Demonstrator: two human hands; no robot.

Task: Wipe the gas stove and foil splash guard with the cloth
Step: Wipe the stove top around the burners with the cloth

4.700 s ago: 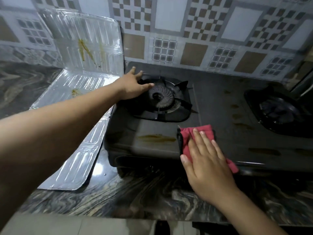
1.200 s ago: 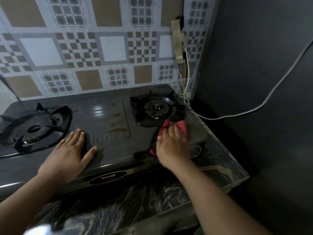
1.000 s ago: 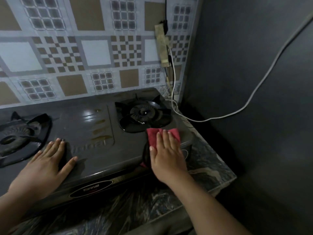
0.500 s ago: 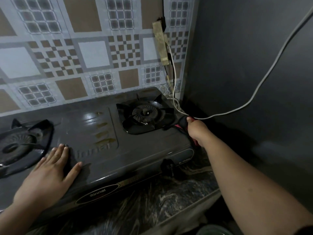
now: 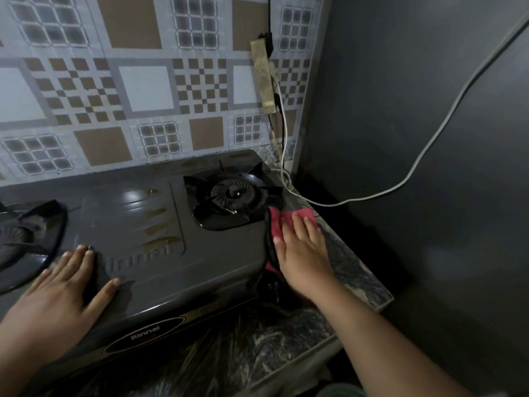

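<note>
The right hand (image 5: 300,250) presses flat, fingers open, on the red cloth (image 5: 279,223) at the dark gas stove's (image 5: 160,270) right edge, with brown streaks (image 5: 160,230) lying leftward, nearer the flat, empty left hand (image 5: 57,296).

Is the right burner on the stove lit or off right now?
Off, as far as the picture shows. The right burner is dark, with no flame or glow around its ring, and the right hand wipes beside it with the red cloth.

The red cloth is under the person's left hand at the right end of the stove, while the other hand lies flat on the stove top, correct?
Not quite: the head view shows the red cloth under the right hand, at the right end of the stove. It is the left hand that lies flat on the stove top, empty.
</note>
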